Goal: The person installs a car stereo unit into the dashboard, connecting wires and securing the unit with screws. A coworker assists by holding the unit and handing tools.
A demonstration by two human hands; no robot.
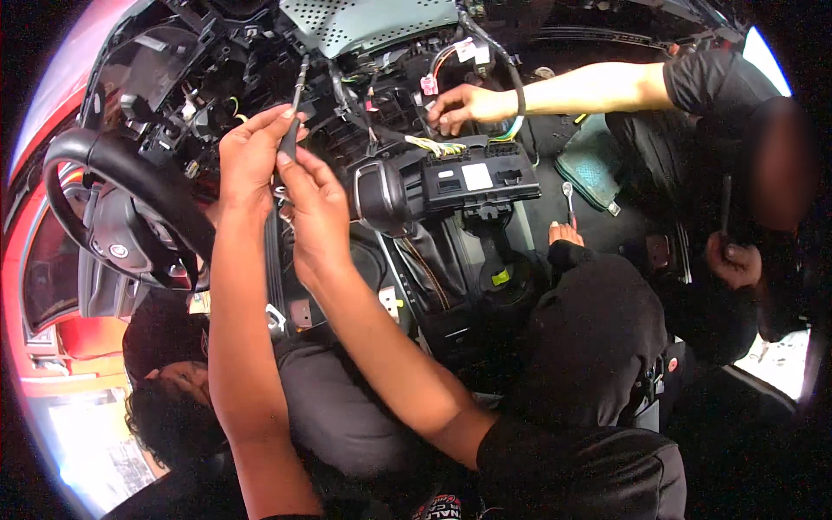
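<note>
Both my hands are raised in front of the stripped dashboard, on one long driver with a metal shaft and a dark handle. Its shaft points up and away, with the tip just below a perforated grey plate. My left hand pinches the tool where shaft and handle meet. Lower down, the fingers of my right hand close on the handle's near end. Whether the tip touches anything, I cannot tell. Exposed black brackets and wiring lie behind my hands.
Left stands the steering wheel. Right of my hands sits a black console module with wires. A co-worker's hand reaches in behind it. Another person's fingers are by a ratchet, near a teal pouch. Someone's head is low left.
</note>
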